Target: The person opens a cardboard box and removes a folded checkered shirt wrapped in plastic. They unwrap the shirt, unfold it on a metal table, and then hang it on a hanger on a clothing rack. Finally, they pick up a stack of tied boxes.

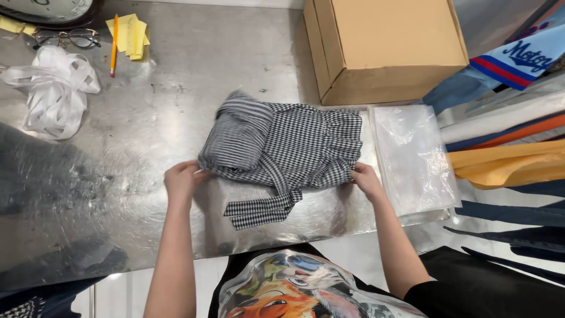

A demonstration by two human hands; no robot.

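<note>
I count one checked garment (288, 154), black and white, folded at the centre of the frame on the metal surface (176, 76), with one loose strap end trailing toward the lower middle. My left hand (181, 181) has its grip closed on the garment's lower left edge; my right hand (368, 179) pinches its lower right corner, fingers curled onto the cloth. One clear plastic bag (415, 156) lies flat just beside the garment on the right, touching the right hand's side. One cardboard box (382, 47) sits at the top, its front edge close behind the garment. In the upper left of the frame I see one bundle of white tape (53, 91), one pencil (113, 44) on yellow notes (132, 35), and one pair of glasses (67, 38). Stacked coloured fabrics (512, 153) crowd the right edge.
</note>
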